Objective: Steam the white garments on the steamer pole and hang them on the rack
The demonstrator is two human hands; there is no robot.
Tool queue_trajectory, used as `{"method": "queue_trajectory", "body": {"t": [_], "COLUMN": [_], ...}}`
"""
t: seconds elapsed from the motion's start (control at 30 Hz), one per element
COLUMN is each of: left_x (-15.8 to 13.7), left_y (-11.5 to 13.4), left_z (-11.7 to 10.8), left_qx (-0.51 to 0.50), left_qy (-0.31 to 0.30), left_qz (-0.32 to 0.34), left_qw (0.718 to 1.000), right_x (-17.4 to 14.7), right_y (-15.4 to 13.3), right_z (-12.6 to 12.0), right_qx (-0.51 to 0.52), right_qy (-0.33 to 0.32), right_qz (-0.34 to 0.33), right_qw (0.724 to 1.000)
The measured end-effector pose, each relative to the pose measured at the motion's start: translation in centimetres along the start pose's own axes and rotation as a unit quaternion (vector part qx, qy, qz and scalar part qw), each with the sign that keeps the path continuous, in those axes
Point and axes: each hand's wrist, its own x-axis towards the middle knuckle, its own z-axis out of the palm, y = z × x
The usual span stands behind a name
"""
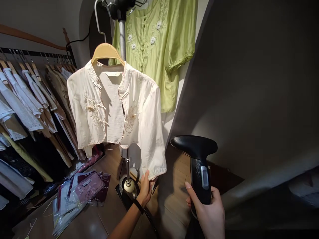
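Cream jacket (117, 109) is hanging front-out on a wooden hanger (106, 52) against the steamer pole (122, 36), its long axis running top to bottom. Left hand (145, 188) is pinching the sleeve cuff, best pulled taut downward. Right hand (210, 212) is gripping the black steamer (198, 166) upright, head facing the fabric; close, slow passes should work best.

The left hand (145, 189) was stretched out far in front, fingers pinched shut, with a dark band round the wrist. The right hand (209, 209) was close to the body, low down, fingers curled tight in a fist-like grip, thumb (191, 194) pointing up.
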Motion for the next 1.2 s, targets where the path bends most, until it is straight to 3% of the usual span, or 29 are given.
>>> {"method": "queue_trajectory", "body": {"t": [0.07, 0.17, 0.3, 0.47, 0.63, 0.83, 0.93, 1.07, 1.2], "left_x": [-2.6, -5.9, -10.0, -15.5, -19.8, -22.4, -23.4, -24.8, -25.9], "left_y": [-0.1, -0.2, -0.7, 0.3, 2.1, 2.7, 3.4, 4.5, 4.9], "left_z": [-1.3, -3.0, -4.9, -6.4, -7.1, -7.7, -8.0, -8.4, -8.5], "left_qx": [-0.075, -0.088, -0.066, -0.098, -0.145, -0.165, -0.181, -0.186, -0.185], "left_qy": [-0.004, -0.018, -0.026, -0.043, -0.050, -0.013, -0.034, -0.049, -0.036], "left_qz": [-0.035, -0.057, -0.069, -0.096, -0.124, -0.142, -0.138, -0.134, -0.126], "left_qw": [0.997, 0.994, 0.995, 0.990, 0.980, 0.976, 0.973, 0.972, 0.974], "right_x": [-0.9, -2.1, -4.3, -8.0, -11.4, -17.1, -19.6, -20.5, -18.9], "right_y": [-0.7, -2.1, -6.0, -10.3, -7.7, -1.2, 0.6, -0.5, -5.9], "right_z": [-0.1, 0.4, 2.3, 4.8, 5.5, 3.9, 3.0, 3.3, 5.3], "right_qx": [-0.015, -0.084, -0.180, -0.277, -0.353, -0.418, -0.434, -0.448, -0.440], "right_qy": [-0.002, -0.006, -0.014, -0.031, -0.030, -0.053, -0.078, -0.068, -0.026], "right_qz": [-0.010, -0.068, -0.189, -0.238, -0.219, -0.118, -0.083, -0.114, -0.205], "right_qw": [1.000, 0.994, 0.965, 0.931, 0.909, 0.899, 0.894, 0.884, 0.874]}}
